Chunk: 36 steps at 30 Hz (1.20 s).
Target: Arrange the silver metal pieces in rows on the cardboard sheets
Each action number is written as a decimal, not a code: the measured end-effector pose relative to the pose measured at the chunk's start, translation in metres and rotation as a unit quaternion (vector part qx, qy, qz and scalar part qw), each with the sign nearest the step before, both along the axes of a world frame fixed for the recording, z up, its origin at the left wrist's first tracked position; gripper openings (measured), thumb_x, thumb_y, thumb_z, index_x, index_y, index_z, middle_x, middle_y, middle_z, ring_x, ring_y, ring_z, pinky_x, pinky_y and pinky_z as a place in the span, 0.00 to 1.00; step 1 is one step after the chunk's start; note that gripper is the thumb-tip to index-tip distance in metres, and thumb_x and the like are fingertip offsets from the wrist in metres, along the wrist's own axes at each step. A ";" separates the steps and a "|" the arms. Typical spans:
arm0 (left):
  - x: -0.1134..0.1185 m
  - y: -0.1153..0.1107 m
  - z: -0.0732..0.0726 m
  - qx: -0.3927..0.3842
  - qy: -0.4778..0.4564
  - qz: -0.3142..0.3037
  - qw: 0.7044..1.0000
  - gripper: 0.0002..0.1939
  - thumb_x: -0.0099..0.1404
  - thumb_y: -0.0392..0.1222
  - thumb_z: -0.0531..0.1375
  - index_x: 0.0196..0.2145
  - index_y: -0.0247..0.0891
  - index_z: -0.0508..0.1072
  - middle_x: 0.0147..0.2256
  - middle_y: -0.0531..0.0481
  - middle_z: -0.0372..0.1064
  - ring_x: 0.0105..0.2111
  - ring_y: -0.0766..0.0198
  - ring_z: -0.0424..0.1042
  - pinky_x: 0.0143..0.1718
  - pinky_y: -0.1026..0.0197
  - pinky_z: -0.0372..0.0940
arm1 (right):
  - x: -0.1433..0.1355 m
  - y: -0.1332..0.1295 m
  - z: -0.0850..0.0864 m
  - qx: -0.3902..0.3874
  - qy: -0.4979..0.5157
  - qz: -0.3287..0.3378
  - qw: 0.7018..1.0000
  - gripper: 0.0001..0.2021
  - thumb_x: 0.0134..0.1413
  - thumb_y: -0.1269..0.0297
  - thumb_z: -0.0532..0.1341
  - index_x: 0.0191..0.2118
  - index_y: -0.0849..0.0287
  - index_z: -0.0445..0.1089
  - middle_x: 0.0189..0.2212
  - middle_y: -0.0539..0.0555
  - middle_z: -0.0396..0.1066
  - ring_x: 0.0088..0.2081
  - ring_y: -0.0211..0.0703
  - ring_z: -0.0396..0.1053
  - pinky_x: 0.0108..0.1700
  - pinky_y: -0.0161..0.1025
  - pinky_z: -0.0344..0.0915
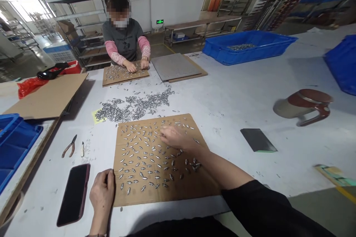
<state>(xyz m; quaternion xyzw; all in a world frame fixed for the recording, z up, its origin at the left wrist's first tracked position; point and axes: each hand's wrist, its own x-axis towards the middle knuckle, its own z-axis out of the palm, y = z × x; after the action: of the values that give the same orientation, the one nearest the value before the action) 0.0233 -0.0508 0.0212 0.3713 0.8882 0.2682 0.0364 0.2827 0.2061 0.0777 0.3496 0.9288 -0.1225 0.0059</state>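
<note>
A brown cardboard sheet (200,185) lies in front of me, with many small, pointed silver metal pieces (144,170) spread over it in loose rows. My right hand (174,137) reaches across the sheet, its fingers pinched together low over the pieces near the upper middle. What sits between those fingertips is hidden. At the sheet's left edge my left hand (102,190) is curled, thumb and fingers closed against the cardboard's border. Just beyond the sheet, a loose heap of the same metal pieces (139,107) covers the white tabletop, partly over a yellow paper (96,117).
Left of me are a black phone (73,194), pliers (70,146) and a blue crate (16,144). To the right lie a dark flat block (258,140) and a lidded mug (304,105). A blue tub (250,50) stands behind. Opposite, a co-worker (125,40) handles pieces on another cardboard.
</note>
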 end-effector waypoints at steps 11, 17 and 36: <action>-0.002 0.000 -0.003 -0.004 0.001 -0.003 1.000 0.13 0.68 0.50 0.57 0.36 0.44 0.79 0.40 0.48 0.79 0.39 0.59 0.75 0.34 0.61 0.64 | -0.009 -0.019 -0.034 0.107 -0.011 0.095 0.990 0.11 0.61 0.77 0.54 0.40 0.62 0.73 0.40 0.63 0.72 0.43 0.49 0.66 0.45 0.42 0.58; -0.002 0.000 0.000 -0.020 -0.005 0.002 1.000 0.13 0.68 0.51 0.56 0.36 0.44 0.79 0.41 0.47 0.78 0.38 0.59 0.75 0.34 0.61 0.65 | -0.002 -0.014 -0.023 0.057 -0.014 0.077 0.995 0.12 0.66 0.72 0.53 0.40 0.61 0.74 0.39 0.61 0.73 0.41 0.47 0.68 0.44 0.40 0.58; -0.005 0.003 0.001 -0.028 0.008 -0.007 1.000 0.15 0.68 0.52 0.55 0.37 0.43 0.78 0.41 0.46 0.77 0.38 0.57 0.74 0.37 0.58 0.65 | 0.058 -0.042 -0.024 -0.010 -0.040 -0.130 0.991 0.09 0.68 0.67 0.55 0.41 0.61 0.73 0.40 0.59 0.75 0.40 0.47 0.70 0.40 0.39 0.58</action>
<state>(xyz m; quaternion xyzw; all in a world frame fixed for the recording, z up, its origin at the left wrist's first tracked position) 0.0185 -0.0478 0.0223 0.3786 0.8928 0.2405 0.0417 0.3403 0.1639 0.0540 0.4717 0.8734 -0.1172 0.0302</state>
